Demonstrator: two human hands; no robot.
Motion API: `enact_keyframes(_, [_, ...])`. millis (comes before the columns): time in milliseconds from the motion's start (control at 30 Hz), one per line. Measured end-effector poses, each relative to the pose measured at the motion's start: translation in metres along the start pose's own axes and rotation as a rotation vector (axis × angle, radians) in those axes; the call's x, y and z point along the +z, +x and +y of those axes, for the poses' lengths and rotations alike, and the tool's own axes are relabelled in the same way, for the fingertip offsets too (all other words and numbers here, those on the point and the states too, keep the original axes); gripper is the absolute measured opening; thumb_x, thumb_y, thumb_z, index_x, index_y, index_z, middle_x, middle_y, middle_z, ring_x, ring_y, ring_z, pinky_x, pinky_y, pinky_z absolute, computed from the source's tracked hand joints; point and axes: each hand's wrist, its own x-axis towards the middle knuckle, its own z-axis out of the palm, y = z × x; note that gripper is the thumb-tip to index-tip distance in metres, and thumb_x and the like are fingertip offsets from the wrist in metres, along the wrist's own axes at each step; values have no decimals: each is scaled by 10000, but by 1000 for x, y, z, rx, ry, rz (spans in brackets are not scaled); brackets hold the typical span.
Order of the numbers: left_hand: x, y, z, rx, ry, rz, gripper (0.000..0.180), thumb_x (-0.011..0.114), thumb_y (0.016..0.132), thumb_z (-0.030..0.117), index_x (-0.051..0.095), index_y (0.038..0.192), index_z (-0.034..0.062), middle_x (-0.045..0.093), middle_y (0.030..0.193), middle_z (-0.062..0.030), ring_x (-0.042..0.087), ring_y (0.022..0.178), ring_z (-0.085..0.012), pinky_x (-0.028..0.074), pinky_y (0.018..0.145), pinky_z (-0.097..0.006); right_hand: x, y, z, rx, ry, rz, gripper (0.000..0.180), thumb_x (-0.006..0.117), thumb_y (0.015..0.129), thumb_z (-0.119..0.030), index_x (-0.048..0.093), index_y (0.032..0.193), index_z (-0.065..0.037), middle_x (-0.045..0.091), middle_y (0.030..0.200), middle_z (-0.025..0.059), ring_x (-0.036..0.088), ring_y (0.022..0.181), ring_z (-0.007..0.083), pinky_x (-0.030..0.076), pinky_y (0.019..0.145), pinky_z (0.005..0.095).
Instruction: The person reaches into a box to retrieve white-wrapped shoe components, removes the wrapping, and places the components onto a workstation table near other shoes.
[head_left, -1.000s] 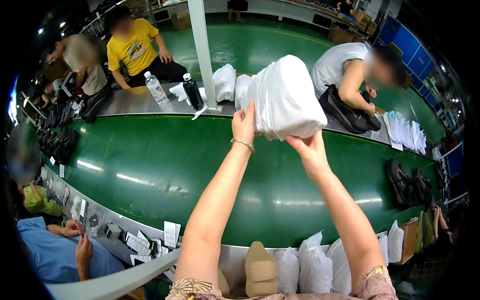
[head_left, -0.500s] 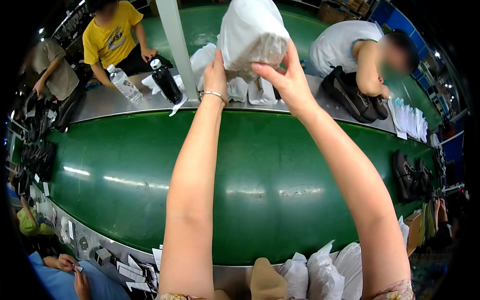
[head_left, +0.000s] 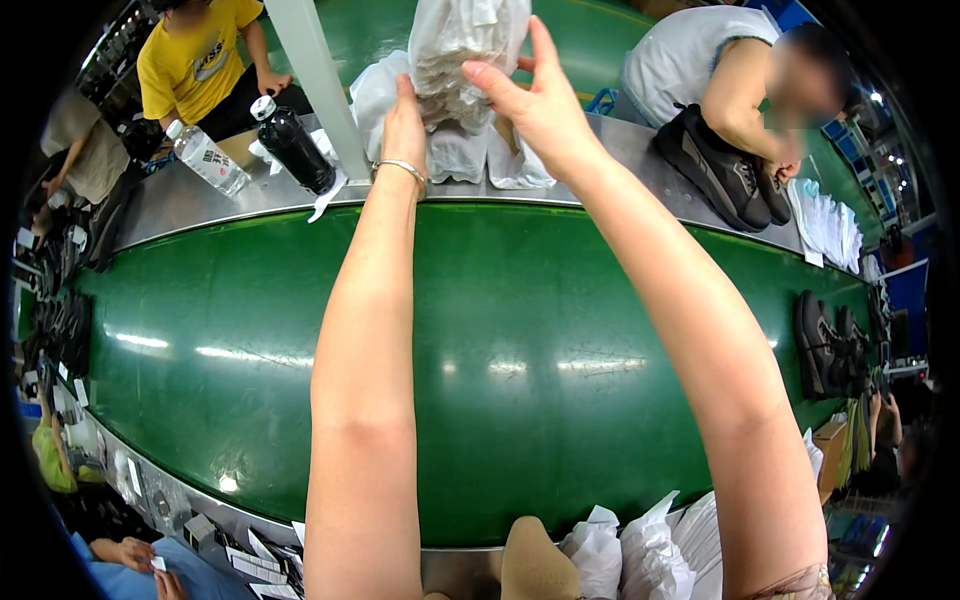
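A white bundle (head_left: 468, 60) is seen between the left hand (head_left: 405, 128) and the right hand (head_left: 545, 108). Its far end is cut off by the top edge, so its full length cannot be told. The part that is shown looks longer than it is wide, and its long way seems to be pointed up and away from the wrists. Its crumpled near end is turned back toward the arms.

The bundle is placed inside the grip, with its left side just beside the left fingers and its right side by the right hand. The right thumb is laid over its front, and the right fingers are stretched up along its right edge. The left fingers are kept straight. Whether the bundle is squeezed tight or only lightly touched cannot be told.

Just below the bundle, between the two wrists, white bags (head_left: 458, 160) are set on a metal shelf (head_left: 622, 162). To the left of the grip, a pole (head_left: 318, 85) and a dark bottle (head_left: 293, 145) are seen. To the right of it, dark shoes (head_left: 715, 170) are seen. Under the forearms, a green surface (head_left: 520, 290) is shown.
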Motion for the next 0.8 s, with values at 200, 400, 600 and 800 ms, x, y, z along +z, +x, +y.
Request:
enact_keyframes(200, [-4, -11, -13, 8, 153, 75, 617, 302, 905, 502, 473, 1172, -28, 520, 1144, -89, 487, 1023, -181, 358, 892, -294, -4, -4, 17, 113, -24, -98, 960, 687, 726, -326, 42, 1393, -76, 407, 1205, 180, 488, 767, 130, 429, 701, 262])
enact_keyframes(400, [0, -23, -12, 107, 201, 141, 620, 326, 900, 496, 460, 1195, -33, 505, 1183, -93, 448, 1075, -178, 313, 922, -296, -14, -3, 10, 171, -96, -156, 970, 688, 698, -227, 29, 1392, -69, 348, 1272, 217, 509, 797, 162, 430, 734, 274])
enact_keyframes(600, [-8, -21, -14, 258, 316, 207, 579, 320, 923, 414, 479, 1134, -101, 537, 1120, -205, 499, 1041, -260, 357, 897, -303, -17, -1, 0, 281, -152, -129, 1001, 694, 650, -150, 22, 1384, -43, 250, 1342, 250, 462, 1076, 272, 393, 886, 349])
enact_keyframes(800, [-7, -33, -7, 207, 391, 187, 591, 314, 920, 425, 461, 1161, -95, 515, 1157, -218, 480, 1090, -277, 343, 924, -309, -22, -3, -1, 311, -116, -170, 965, 641, 634, -83, 36, 1385, -52, 240, 1363, 215, 385, 1166, 302, 342, 944, 369])
